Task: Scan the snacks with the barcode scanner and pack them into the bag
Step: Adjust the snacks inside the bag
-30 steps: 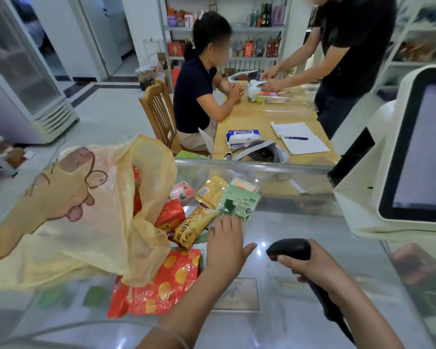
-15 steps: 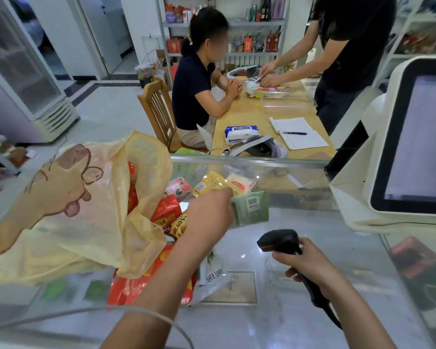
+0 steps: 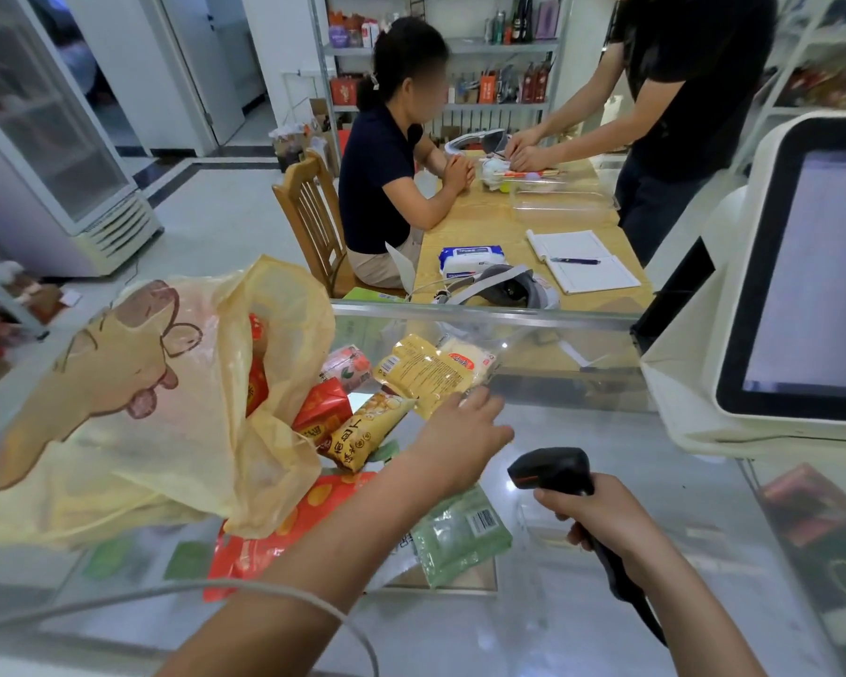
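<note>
Head view showed left hand point(image 3: 460, 432) spread over yellow packet point(image 3: 423, 376), right hand point(image 3: 606, 522) gripping scanner point(image 3: 553, 469); forearm point(image 3: 362, 525) might knock lower-centre green packet point(image 3: 460, 539) aside.

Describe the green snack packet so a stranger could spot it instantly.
On the glass counter, look right of the yellow bag. The packet lies flat just left of the barcode scanner. Its neighbours are red or yellow; it is pale green, barcode up.

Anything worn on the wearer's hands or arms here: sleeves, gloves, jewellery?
Nothing worn shows. The left hand and right hand are ungloved, and both forearms are bare, with no sleeve, watch or ring visible. A thin pale grey cable loops across the left forearm.
</note>
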